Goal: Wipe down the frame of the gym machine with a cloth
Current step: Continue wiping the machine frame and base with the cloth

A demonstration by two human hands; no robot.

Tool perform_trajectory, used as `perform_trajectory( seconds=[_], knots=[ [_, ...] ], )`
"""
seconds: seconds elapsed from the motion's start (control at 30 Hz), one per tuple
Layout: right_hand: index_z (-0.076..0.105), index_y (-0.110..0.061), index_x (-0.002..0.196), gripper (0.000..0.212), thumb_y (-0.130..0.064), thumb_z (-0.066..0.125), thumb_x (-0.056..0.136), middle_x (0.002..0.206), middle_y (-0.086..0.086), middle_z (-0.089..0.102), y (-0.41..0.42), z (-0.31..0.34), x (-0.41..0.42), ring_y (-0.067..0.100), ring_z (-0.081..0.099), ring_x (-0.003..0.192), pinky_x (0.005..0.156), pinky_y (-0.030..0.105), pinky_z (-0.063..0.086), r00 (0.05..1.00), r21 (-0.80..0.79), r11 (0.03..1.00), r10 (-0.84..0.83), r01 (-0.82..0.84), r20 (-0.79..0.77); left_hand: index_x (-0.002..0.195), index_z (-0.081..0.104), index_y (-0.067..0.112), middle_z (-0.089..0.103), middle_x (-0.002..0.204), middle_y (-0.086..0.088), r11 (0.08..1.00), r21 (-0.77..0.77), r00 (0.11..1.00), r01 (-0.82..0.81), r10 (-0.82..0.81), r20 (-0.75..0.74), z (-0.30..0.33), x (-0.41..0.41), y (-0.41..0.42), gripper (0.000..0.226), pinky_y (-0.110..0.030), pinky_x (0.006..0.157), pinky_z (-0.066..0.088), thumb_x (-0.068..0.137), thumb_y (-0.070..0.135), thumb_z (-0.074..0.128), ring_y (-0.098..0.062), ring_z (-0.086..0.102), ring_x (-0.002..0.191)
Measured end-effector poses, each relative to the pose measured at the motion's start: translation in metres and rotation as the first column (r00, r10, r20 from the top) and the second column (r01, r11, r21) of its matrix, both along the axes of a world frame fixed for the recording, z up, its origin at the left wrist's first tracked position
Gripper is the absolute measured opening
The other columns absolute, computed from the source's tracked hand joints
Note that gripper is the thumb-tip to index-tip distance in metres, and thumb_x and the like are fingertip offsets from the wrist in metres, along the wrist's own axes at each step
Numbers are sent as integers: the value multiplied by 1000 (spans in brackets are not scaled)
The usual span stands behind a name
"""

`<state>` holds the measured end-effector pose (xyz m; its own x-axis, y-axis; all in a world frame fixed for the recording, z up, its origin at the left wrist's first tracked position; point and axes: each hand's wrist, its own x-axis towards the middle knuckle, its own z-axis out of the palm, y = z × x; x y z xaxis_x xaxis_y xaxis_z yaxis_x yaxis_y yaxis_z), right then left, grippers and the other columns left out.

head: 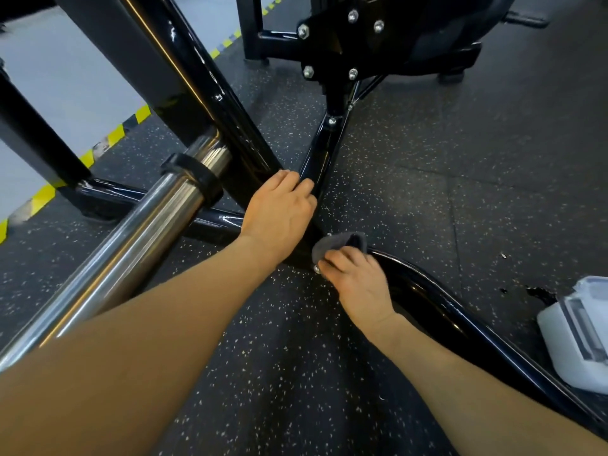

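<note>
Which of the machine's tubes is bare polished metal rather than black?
The chrome bar at left, ringed by a black collar; every other frame tube is glossy black.

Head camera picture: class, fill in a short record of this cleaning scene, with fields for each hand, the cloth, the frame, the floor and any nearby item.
left hand: left hand rests on the glossy black tubular steel frame at its floor joint
right hand: right hand presses a small grey cloth onto the curved frame tube
chrome bar: thick polished chrome bar with a black collar, to the left
floor: dark speckled rubber floor
nearby item: translucent white plastic container, right edge
</note>
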<state>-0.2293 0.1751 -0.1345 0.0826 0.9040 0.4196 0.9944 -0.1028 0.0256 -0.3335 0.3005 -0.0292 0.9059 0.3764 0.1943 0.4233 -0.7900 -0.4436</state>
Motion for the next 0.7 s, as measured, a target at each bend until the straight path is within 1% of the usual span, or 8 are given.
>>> perform_trajectory(
  seconds=[0.07,0.13,0.23,0.3,0.4,0.5,0.6,0.7],
  knots=[
    [76,-17,94,30,-17,54,73,100,0,69,5,-9,-8,22,65,90,68,31,54,992,-94,992,95,-88,78,120,56,16,50,122,-3,1000,-2,1000,4,-4,5,0,-1,1,27,-38,112,23,95,21,46,-27,41,121],
    [76,-16,95,33,-20,75,62,102,-2,69,15,-17,-18,19,65,92,68,31,54,988,-212,970,137,-118,76,122,55,16,49,123,-3,1000,2,1000,8,-8,-7,0,-1,2,29,-38,113,23,95,22,47,-27,41,122],
    [76,-21,100,34,-28,75,67,115,-7,66,20,-25,-21,12,62,104,76,27,52,965,-349,928,199,-129,173,125,52,15,47,126,-3,1000,8,1000,17,-17,-19,0,-2,2,31,-39,114,21,96,24,48,-27,39,124],
    [76,-22,98,31,-28,77,68,120,-5,64,15,-23,-13,13,60,107,76,28,51,945,-348,924,245,-160,216,126,51,16,47,127,-3,1000,8,999,21,-21,-30,0,-3,2,32,-39,114,20,96,24,48,-27,39,124],
    [77,-16,87,22,-21,80,66,115,2,65,1,-12,4,21,60,100,71,32,50,948,-277,948,222,-156,227,126,52,15,48,127,-3,1000,7,1000,29,-29,-12,0,-3,3,32,-40,114,21,96,23,47,-27,40,123],
    [76,-12,85,24,-17,82,62,115,8,65,-18,-6,22,27,60,102,76,37,52,934,-287,946,230,-148,275,124,54,15,49,125,-3,999,-12,999,32,-32,-4,2,-2,1,30,-39,113,21,96,21,44,-26,41,122],
    [73,-10,101,42,-16,81,60,111,9,65,-32,4,29,29,60,99,76,39,54,960,-257,961,160,-99,230,124,55,15,50,124,-2,999,-19,999,42,-42,4,2,-2,1,30,-38,113,22,97,19,43,-25,41,122],
    [60,-12,124,53,-13,72,73,122,10,58,-11,20,19,30,57,109,83,43,51,994,-230,968,-99,106,38,124,54,15,49,126,-3,999,-7,999,32,-32,18,2,-2,1,30,-38,114,21,96,17,44,-25,41,123]
  ],
)
